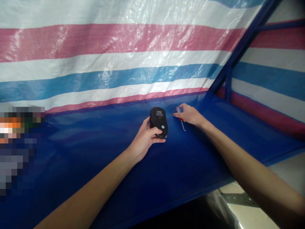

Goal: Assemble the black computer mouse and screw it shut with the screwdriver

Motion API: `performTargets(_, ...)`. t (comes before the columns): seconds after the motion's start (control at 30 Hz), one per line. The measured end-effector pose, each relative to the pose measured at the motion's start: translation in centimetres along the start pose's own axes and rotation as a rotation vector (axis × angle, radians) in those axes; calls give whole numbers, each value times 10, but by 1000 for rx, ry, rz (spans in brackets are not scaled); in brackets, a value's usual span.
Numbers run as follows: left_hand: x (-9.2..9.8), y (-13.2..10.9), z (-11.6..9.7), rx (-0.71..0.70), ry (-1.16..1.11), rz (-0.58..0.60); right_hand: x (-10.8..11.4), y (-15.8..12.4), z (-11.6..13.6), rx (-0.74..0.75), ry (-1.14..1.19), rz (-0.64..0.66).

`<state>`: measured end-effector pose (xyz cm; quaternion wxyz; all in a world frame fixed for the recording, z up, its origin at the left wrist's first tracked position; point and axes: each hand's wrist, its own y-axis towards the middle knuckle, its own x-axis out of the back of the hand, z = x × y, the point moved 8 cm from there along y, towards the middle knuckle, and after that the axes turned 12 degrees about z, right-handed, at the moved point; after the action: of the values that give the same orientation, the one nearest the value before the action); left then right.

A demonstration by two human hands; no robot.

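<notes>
A black computer mouse (157, 119) is held up in my left hand (144, 140), its underside facing me. White print, a small orange spot and a pale round sticker show on that underside. My left thumb presses on its lower part, and the other fingers wrap behind and below. To the right, my right hand (189, 114) pinches a small screwdriver (178, 110) by its clear purplish handle. Its red collar and thin metal shaft point down toward the blue surface. The mouse and the screwdriver are apart from each other.
A blue sheet-covered table (95, 152) lies under both hands. Behind it hangs a striped plastic tarp (107, 41) in white, red and blue. A dark blue frame post (234, 60) slants at the right. A pixelated patch covers the left edge.
</notes>
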<state>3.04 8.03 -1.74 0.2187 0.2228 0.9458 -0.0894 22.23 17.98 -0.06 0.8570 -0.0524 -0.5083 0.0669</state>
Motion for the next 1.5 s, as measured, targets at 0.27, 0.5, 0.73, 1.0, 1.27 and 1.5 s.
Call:
performTargets(0.27,-2,0,0,10,17,24,1,-11,11,-8,-197,-46)
performTargets(0.5,-9,2,0,-5,94,138,17,-63,78,454,42,-236)
performTargets(0.73,-6,0,-3,-44,147,77,-15,-65,90,460,281,-55)
performTargets(1.0,3,2,-7,-87,21,37,-22,-55,81,418,840,209)
performTargets(1.27,6,2,-9,-90,38,-22,-37,-74,105,668,661,478)
performTargets(1.5,11,2,-11,-118,-15,-42,-26,-68,95,581,726,380)
